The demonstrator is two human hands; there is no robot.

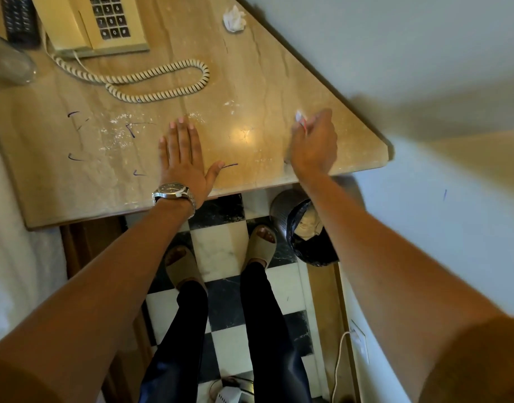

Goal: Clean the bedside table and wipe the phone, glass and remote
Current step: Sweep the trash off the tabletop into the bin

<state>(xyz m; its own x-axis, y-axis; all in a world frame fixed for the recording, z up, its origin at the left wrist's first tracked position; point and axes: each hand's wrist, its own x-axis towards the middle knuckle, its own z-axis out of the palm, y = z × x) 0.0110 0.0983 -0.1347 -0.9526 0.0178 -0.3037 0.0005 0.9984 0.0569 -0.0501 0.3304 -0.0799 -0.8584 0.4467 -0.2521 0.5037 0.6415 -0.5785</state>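
The tan marble bedside table [250, 82] carries pen marks and white dust near its front. My left hand [181, 158] lies flat on it, fingers together, holding nothing, a watch on the wrist. My right hand [314, 144] is blurred near the table's right corner, pinched on a small white scrap of paper [300, 117]. A cream phone [93, 21] sits at the back left, its coiled cord [151, 80] looping across the top. The black remote [18, 18] lies left of the phone. The glass [10, 62] stands at the left edge. A crumpled tissue [235, 18] rests at the back.
A black-lined waste bin [305, 231] with rubbish stands on the checkered floor [221, 251] under the table's right corner, beside my sandalled right foot. The white wall [424, 68] runs along the right. A white bedsheet [14, 271] lies to the left.
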